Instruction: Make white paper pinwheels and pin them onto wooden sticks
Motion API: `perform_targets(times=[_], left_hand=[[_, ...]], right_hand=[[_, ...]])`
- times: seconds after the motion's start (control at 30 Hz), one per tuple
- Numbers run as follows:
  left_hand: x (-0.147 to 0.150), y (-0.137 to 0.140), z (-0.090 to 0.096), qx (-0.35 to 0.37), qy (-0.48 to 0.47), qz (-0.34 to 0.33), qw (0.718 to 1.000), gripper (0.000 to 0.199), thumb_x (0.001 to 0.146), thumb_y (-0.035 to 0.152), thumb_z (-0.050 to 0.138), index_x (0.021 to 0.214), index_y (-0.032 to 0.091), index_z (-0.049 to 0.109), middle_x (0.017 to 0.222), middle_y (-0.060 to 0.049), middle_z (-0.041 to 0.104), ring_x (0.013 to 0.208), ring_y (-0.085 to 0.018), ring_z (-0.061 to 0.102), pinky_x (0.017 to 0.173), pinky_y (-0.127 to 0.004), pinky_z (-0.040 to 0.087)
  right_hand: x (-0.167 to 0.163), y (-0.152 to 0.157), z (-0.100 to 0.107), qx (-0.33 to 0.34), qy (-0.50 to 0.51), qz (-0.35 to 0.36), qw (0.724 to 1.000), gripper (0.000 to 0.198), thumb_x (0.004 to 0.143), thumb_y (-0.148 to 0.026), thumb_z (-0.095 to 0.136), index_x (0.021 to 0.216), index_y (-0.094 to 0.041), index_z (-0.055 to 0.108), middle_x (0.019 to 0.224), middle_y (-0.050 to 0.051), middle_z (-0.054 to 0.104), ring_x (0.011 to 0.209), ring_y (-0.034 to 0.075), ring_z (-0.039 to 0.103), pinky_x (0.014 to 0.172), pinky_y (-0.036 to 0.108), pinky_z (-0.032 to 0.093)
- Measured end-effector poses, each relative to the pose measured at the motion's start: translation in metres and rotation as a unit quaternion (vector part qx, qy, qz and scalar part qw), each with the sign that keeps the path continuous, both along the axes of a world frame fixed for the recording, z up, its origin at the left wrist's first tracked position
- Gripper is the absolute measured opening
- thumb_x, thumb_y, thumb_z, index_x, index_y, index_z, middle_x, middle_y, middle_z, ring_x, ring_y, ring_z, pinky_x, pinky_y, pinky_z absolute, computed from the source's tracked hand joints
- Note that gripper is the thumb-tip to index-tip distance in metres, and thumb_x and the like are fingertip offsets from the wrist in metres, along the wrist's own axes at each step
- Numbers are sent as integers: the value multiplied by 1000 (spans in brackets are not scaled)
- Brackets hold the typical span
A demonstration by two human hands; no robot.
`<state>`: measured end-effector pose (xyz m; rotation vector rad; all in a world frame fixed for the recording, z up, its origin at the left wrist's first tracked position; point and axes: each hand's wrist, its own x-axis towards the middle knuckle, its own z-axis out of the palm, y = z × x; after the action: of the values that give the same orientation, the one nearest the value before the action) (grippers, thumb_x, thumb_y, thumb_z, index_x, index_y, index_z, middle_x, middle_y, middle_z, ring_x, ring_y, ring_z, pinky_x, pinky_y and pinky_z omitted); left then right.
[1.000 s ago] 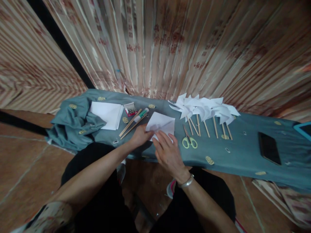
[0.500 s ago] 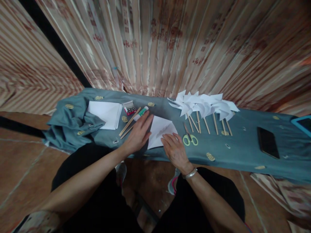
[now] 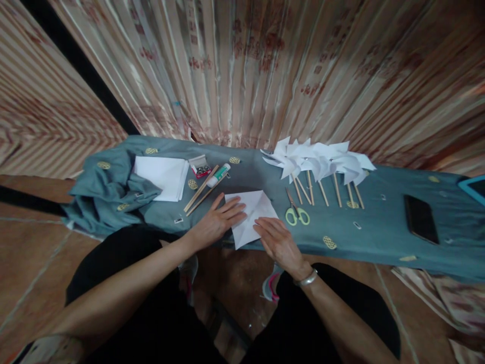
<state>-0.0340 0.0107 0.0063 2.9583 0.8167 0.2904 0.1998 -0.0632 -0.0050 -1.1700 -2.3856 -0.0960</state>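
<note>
You are pressing both hands flat, grips open, on the paper (image 3: 253, 212) at the table's (image 3: 379, 237) near edge: left hand (image 3: 215, 222) beside right hand (image 3: 278, 240), scissors (image 3: 296, 213) lying nearby.

Head camera looks down, fairly near, perhaps tilted forward.

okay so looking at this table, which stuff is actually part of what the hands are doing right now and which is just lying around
In hand:
- folded white paper, pressed flat by the left hand and right hand

Lying about, untouched:
- scissors
- finished paper pinwheels
- stack of white paper
- loose wooden sticks
- glue stick
- small pin box
- phone
</note>
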Motion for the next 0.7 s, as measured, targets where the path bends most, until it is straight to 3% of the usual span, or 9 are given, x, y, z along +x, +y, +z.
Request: perform_targets(times=[0.3, 0.43, 0.57, 0.7], left_hand=[[4, -1, -2, -1, -60, -29, 998, 24, 95, 18, 46, 106, 24, 67, 118, -3, 69, 127, -23, 50, 115, -62, 10], [2, -9, -3, -35, -78, -21, 996, 21, 94, 19, 49, 103, 21, 68, 106, -4, 72, 111, -20, 58, 112, -54, 22], [0, -9, -4, -108, -104, 26, 988, 18, 92, 21, 53, 99, 20, 70, 102, -5, 71, 101, -20, 60, 97, -42, 39], [-1, -5, -3, -175, -134, 69, 973, 22, 92, 28, 54, 106, 18, 68, 100, -7, 71, 96, -20, 62, 88, -37, 42]], right_hand=[[6, -16, 3, -49, 47, 3, 998, 30, 92, -8, 44, 114, -14, 63, 113, 10, 70, 108, 23, 61, 91, 40, 55], [11, -19, 4, -99, 119, -21, 988, 25, 94, -14, 46, 111, -17, 64, 105, 9, 71, 100, 21, 62, 88, 38, 55], [10, -15, 5, -173, 207, -63, 961, 20, 95, -22, 48, 100, -20, 67, 96, 6, 72, 92, 19, 64, 85, 35, 53], [7, -8, 4, -209, 250, -125, 937, 19, 94, -30, 51, 95, -21, 68, 90, 5, 72, 87, 20, 65, 79, 32, 51]])
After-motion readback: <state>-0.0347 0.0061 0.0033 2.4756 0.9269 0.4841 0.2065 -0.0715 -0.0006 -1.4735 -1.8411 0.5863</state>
